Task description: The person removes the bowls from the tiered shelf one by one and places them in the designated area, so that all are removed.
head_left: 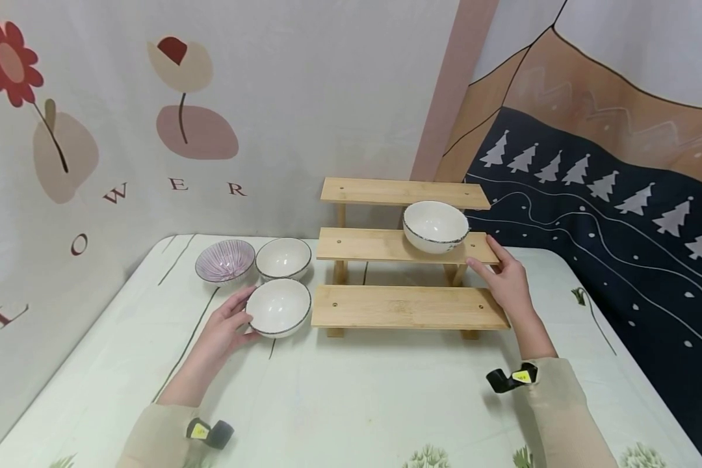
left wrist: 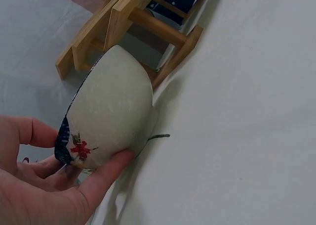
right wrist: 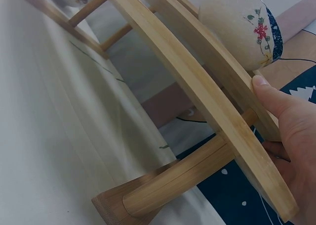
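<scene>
"What do we grip?"
"Our left hand (head_left: 225, 327) pinches the front bowl (head_left: 279, 307); just beyond sit the back bowl (head_left: 283, 258) and purple bowl (head_left: 225, 261). Our right hand (head_left: 507, 286) clasps the middle shelf (head_left: 368, 244) of the rack (head_left: 409, 307); left of that grip sits bowl 4 (head_left: 435, 226)."
"Which step?"
"Likely picking up, rack steadied; next calls for keeping the front bowl level."
"What does the head view miss?"
"The front bowl's red flower (left wrist: 80, 149), which our left wrist view shows."
</scene>
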`<state>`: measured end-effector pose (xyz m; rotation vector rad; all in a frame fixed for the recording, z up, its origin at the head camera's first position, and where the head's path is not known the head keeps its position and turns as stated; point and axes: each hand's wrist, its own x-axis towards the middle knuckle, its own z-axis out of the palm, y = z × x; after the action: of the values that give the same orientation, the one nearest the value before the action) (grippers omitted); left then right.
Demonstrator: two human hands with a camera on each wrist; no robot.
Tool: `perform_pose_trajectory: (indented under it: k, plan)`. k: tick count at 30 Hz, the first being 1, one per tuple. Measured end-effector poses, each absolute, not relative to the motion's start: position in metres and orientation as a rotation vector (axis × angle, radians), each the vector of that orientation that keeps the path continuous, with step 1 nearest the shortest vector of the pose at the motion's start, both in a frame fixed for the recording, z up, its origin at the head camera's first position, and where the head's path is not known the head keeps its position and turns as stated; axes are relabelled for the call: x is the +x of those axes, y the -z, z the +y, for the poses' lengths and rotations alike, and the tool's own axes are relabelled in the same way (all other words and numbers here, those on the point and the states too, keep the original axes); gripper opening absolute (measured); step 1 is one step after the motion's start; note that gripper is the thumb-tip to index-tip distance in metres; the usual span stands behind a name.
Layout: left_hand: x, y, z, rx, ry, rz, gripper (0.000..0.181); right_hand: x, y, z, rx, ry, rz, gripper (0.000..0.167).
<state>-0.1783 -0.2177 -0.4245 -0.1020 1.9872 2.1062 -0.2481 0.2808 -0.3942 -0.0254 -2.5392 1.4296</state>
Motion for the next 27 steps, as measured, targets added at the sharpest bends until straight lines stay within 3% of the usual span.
perform_pose_trajectory:
  k: [27]
  plan:
    - [-0.176,0.424,-0.235,0.079,-1.998,2.126,0.064,-0.247,0.392,0.280,-0.040,-1.431,-2.545,0.083]
